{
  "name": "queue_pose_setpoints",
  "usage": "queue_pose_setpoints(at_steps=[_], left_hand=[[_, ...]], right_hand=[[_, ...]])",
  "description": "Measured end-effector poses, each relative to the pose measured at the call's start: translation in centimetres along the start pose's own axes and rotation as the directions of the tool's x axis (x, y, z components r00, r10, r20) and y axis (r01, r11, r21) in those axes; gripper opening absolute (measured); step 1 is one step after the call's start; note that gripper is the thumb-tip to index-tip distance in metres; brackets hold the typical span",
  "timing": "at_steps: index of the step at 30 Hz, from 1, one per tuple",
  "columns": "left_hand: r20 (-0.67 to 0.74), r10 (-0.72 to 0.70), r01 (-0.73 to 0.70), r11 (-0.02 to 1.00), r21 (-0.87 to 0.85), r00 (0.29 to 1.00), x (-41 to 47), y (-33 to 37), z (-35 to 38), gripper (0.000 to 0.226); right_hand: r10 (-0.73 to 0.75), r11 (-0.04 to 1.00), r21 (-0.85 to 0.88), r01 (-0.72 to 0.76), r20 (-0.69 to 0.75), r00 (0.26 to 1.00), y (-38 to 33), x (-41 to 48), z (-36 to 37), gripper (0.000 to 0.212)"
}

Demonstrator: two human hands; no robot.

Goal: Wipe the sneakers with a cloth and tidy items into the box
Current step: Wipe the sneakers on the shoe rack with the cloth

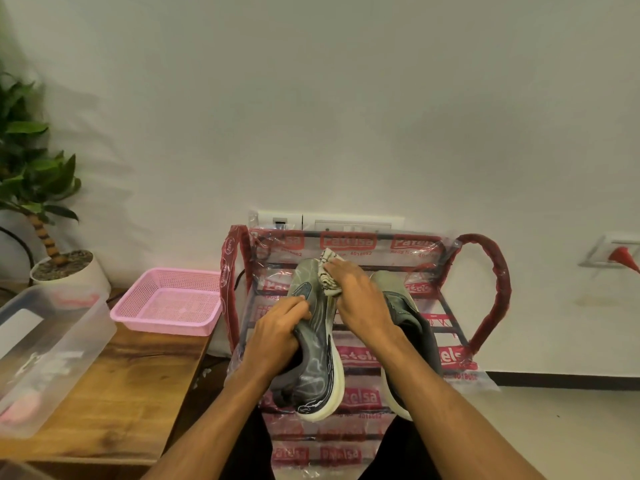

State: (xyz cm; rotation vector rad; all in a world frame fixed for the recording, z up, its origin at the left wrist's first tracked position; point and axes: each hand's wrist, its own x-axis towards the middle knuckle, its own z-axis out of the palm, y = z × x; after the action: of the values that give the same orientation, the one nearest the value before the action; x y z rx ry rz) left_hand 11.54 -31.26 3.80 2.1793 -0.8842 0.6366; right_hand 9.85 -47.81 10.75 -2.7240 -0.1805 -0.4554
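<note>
My left hand (278, 332) grips a grey-green sneaker (317, 358) with a white sole, held on its side over the rack. My right hand (360, 299) presses a crumpled pale cloth (329, 271) against the sneaker's toe end. The second sneaker (403, 317) lies on the rack to the right, partly hidden behind my right forearm. A clear plastic box (52, 344) sits on the wooden table at the left, with a few small items blurred inside it.
A pink mesh basket (169, 301) rests on the wooden table (128, 393). The red metal rack (485, 299) is wrapped in printed plastic, against a white wall. A potted plant (41, 202) stands at the far left. Wall sockets (346, 223) sit behind the rack.
</note>
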Motion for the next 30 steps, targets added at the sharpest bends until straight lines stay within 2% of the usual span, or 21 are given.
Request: queue_pose_setpoints(at_steps=[2, 5, 8, 11, 14, 18, 20, 23, 27, 30], left_hand=[[-0.009, 0.006, -0.006, 1.000, -0.002, 1.000, 0.0, -0.1, -0.1, 0.035], [-0.012, 0.033, -0.033, 0.999, 0.000, 0.999, 0.2, 0.0, -0.2, 0.026], [-0.016, 0.042, -0.042, 0.999, 0.003, 0.999, 0.4, 0.2, 0.1, 0.021], [-0.015, 0.041, -0.041, 0.999, 0.010, 0.999, 0.3, 0.4, 0.3, 0.021], [-0.012, 0.057, -0.057, 0.998, 0.013, 0.998, 0.1, 0.5, 0.4, 0.031], [-0.022, 0.024, -0.024, 1.000, 0.003, 0.999, 0.0, -0.2, 0.1, 0.030], [-0.012, 0.030, -0.030, 1.000, 0.007, 0.999, 0.1, -0.1, 0.4, 0.036], [-0.007, 0.032, -0.032, 0.999, 0.021, 0.999, 0.3, 0.6, 0.5, 0.027], [0.027, 0.052, -0.053, 0.999, 0.013, 0.998, 0.3, 1.0, 0.3, 0.018], [0.028, 0.058, -0.058, 0.998, 0.017, 0.998, 0.1, 1.2, 0.0, 0.019]], right_hand=[[-0.023, 1.000, -0.009, 0.024, 0.119, 0.993, -0.4, -0.1, 1.1, 0.059], [0.039, 0.999, 0.011, -0.042, 0.157, 0.987, -0.6, -0.3, 1.4, 0.039], [0.024, 1.000, 0.007, -0.026, 0.230, 0.973, 0.0, -0.4, 0.7, 0.033], [-0.046, 0.996, -0.063, 0.060, 0.207, 0.977, 0.7, -0.2, 0.7, 0.038], [-0.051, 0.987, -0.139, 0.083, 0.217, 0.975, 0.7, 0.4, 1.2, 0.060], [-0.054, 0.998, -0.029, 0.058, 0.133, 0.990, 0.1, 0.2, 2.5, 0.057], [-0.019, 1.000, 0.002, 0.018, 0.138, 0.990, 0.4, -0.3, 2.9, 0.047], [0.045, 0.992, 0.105, -0.068, 0.201, 0.979, 1.0, -0.9, 1.9, 0.026], [0.005, 0.971, 0.225, -0.075, 0.298, 0.955, 1.3, -1.8, -0.7, 0.038], [0.064, 0.944, 0.283, -0.168, 0.343, 0.937, 2.1, -1.3, -1.9, 0.038]])
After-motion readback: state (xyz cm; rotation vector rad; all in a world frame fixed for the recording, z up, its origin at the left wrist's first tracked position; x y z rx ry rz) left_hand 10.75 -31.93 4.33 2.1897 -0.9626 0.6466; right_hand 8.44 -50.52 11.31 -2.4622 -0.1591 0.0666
